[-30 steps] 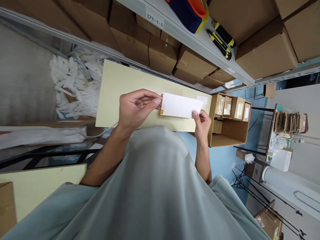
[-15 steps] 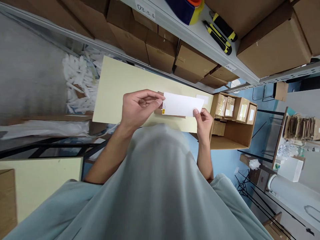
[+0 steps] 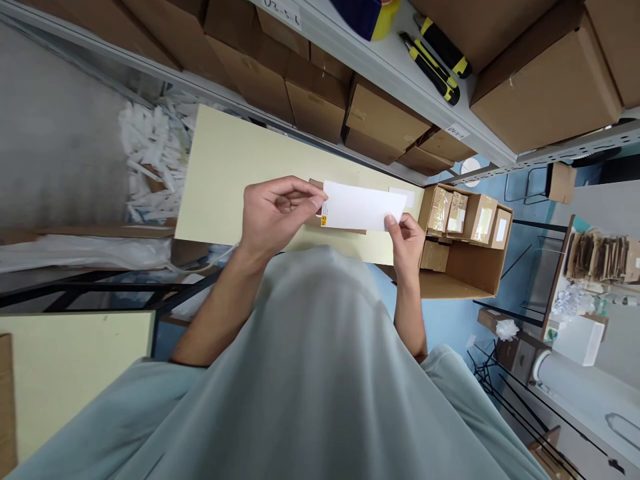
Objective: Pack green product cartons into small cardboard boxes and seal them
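A white paper label, with small print and a yellow mark at its left end, is stretched between my two hands. My left hand pinches its upper left corner between thumb and fingertips. At the lower right corner my right hand grips it, thumb on top. Beneath the label lies a brown cardboard piece, mostly covered, on the pale yellow table. Another white paper lies flat on the table just behind the right end of the label.
An open carton with several small taped boxes stands at the table's right end. Overhead runs a grey shelf with brown boxes, two utility knives and a tape dispenser. White scraps are heaped at the left.
Both hands keep hold of the label, which stays nearly in place. The view has shifted slightly, so the shelf and table appear a little further left and up.
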A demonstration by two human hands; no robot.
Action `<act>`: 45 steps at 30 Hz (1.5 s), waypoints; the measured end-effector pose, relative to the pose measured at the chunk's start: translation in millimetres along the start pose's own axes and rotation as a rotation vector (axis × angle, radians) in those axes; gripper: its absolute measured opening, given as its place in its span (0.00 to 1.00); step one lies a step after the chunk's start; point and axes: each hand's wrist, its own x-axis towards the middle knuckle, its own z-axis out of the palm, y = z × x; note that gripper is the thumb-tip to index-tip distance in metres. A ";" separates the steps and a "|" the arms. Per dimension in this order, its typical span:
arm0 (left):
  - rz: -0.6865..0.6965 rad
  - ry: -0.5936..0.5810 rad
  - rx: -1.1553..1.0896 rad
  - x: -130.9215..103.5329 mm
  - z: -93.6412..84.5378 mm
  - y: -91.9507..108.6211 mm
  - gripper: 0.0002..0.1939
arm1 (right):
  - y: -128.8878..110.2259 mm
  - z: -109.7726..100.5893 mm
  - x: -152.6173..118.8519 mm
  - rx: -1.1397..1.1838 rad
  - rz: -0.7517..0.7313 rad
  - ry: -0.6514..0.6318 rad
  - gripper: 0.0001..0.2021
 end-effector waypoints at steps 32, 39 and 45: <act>0.005 -0.026 0.021 7.6 -42.6 3.8 0.12 | -15.3 43.0 -21.2 -0.052 0.014 0.050 0.30; -0.020 -0.044 0.002 10.7 -48.6 8.2 0.14 | -16.9 50.5 -19.2 -0.035 0.016 0.046 0.30; -0.018 -0.004 0.026 14.7 -49.1 8.7 0.13 | -17.7 54.0 -15.9 -0.080 0.027 0.035 0.30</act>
